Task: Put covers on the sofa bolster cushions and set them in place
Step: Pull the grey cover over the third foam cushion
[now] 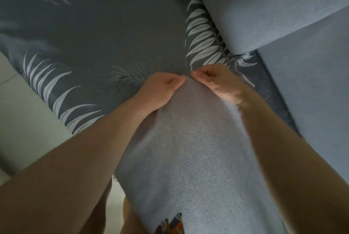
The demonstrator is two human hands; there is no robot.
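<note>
A: Where is the cushion (188, 148)?

B: Standing on end against the sofa seat (103, 35), between both arms. Left hand (160, 90) and right hand (219, 82), 2 in all, pinch the cover's top edge.

A: Handling?

B: Likely soft, light, slack knit. Best held at the edge, close together.

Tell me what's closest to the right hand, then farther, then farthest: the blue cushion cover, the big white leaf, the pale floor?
From the right hand:
1. Blue cushion cover, pinched in its grip, directly beneath.
2. Big white leaf, just beyond, on the sofa seat.
3. Pale floor, far off to the left.
</note>
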